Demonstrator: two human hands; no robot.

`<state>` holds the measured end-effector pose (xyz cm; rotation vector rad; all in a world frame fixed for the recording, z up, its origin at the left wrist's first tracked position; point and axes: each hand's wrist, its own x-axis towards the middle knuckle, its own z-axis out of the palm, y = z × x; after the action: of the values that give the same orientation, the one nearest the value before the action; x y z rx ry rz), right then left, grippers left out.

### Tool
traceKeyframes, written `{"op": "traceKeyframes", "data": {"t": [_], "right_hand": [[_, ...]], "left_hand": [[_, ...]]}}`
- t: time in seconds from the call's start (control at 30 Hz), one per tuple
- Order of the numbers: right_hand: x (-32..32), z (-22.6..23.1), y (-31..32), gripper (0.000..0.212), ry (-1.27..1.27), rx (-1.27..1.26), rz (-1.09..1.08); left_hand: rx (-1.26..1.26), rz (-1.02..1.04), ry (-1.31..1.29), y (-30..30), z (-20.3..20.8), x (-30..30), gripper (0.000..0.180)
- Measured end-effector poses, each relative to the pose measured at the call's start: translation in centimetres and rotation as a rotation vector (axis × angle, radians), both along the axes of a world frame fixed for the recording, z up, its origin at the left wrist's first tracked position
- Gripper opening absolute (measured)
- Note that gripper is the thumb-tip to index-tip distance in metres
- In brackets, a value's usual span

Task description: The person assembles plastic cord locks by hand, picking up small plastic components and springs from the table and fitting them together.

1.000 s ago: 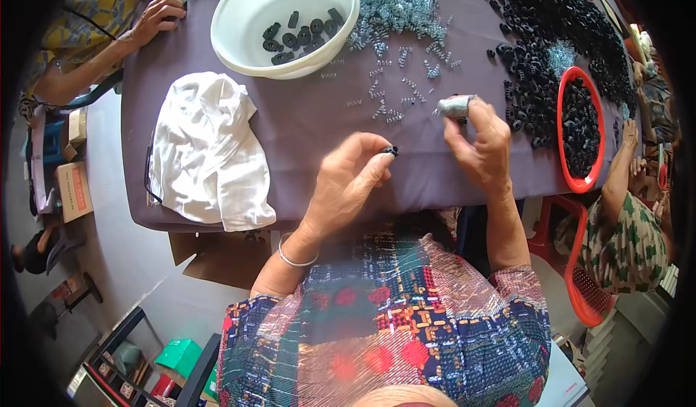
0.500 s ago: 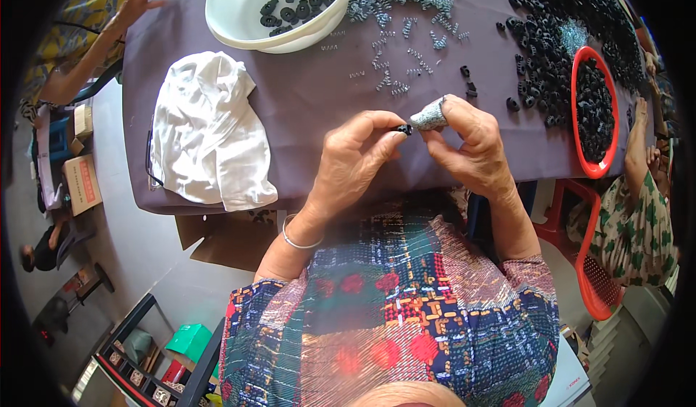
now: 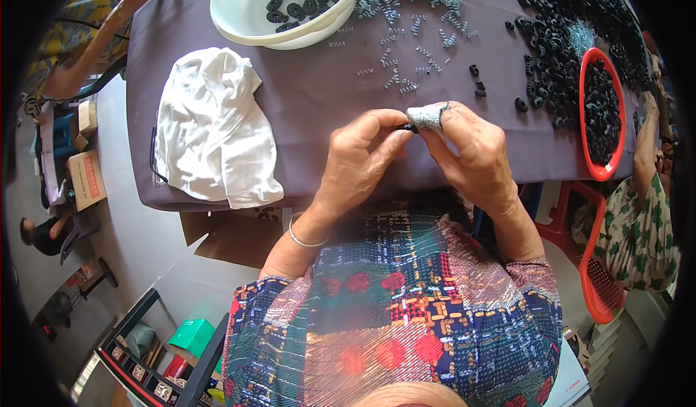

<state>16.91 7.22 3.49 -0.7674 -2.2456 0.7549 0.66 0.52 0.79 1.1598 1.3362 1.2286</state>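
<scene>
My left hand (image 3: 365,151) pinches a small black plastic piece (image 3: 410,127), which looks like part of a cord lock, between thumb and forefinger above the table's near side. Against its right end press the closed fingertips of my right hand (image 3: 475,153). A grey knitted finger cover (image 3: 425,116) wraps the right forefinger and hides much of the piece. Loose metal springs (image 3: 406,80) lie on the cloth beyond my hands. A few small black parts (image 3: 478,88) sit just past the right hand.
A white bowl (image 3: 286,38) with several black pieces stands at the back. White cloth (image 3: 214,131) lies to the left. At the right, a red basket (image 3: 584,117) and a heap of black parts (image 3: 547,80) cover the table beside a red chair (image 3: 596,291). Other people sit nearby.
My right fingertips have closed in on the black piece, with the covered forefinger now lying across its end. At the far left, another person's hand has shifted slightly.
</scene>
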Motion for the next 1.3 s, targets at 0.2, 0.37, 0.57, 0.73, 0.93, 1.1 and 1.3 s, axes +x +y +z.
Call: {"op": "traceKeyframes", "data": {"t": [0.2,0.37,0.57,0.73,0.93,1.1,1.3], "right_hand": [[-0.9,-1.0,-1.7,0.022,0.097,0.135,-0.101],[-2.2,-1.9,-3.3,0.035,0.152,0.235,-0.175],[-0.3,-1.8,-2.3,0.035,0.166,0.144,-0.254],[3.7,-3.3,0.6,0.026,-0.059,0.276,-0.613],[4.1,-4.0,2.0,0.028,-0.39,0.382,-0.713],[3.5,-4.3,1.8,0.027,-0.401,0.386,-0.702],[3.9,-4.2,1.8,0.027,-0.329,0.348,-0.669]], "left_hand": [[-0.097,0.013,-0.247,-0.2,0.1,-0.5,0.016],[-0.08,0.048,-0.43,0.0,-0.1,-0.8,0.018],[-0.154,0.044,-0.655,0.1,-0.9,-1.8,0.015],[-0.14,0.019,-0.656,0.3,-0.8,-2.2,0.016],[-0.101,-0.006,-0.418,0.2,-0.5,-1.3,0.018],[-0.088,0.002,-0.329,0.0,-0.5,-0.9,0.017],[-0.078,0.008,-0.279,0.0,-0.4,-0.6,0.018]]}}
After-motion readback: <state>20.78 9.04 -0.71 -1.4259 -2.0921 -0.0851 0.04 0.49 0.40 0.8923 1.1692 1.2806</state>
